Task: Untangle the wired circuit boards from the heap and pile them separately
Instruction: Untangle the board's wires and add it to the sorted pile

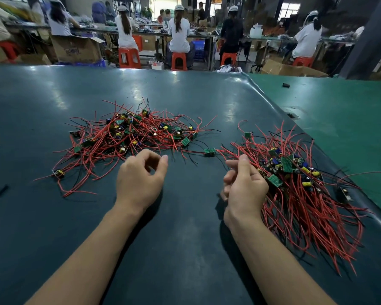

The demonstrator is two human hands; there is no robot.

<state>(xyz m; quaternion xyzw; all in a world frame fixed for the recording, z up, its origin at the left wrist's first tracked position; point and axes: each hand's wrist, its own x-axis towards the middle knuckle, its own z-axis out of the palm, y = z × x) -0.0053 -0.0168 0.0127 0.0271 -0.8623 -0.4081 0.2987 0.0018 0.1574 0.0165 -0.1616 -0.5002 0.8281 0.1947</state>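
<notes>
A person's two bare forearms reach forward over a dark green work table, seen from above. Two masses of small green circuit boards with red and black wires lie on it. The tangled heap sits toward the middle of the surface, wires crossing every way, many boards with yellow and blue parts buried in it. The sorted pile lies against the right edge, its wires mostly running the same direction toward the near edge. One loose board lies between the two, its wire trailing toward the heap.

The left hand hovers at the heap's near side, fingers curled, thumb and forefinger nearly meeting; it seems to hold nothing, though a thin wire cannot be ruled out. The right hand rests at the pile's left side, fingers loosely bent; whether they touch wires is unclear.

By the look of it, the work is roughly half done: the pile is already large, and the heap still holds plenty to pull free.
</notes>
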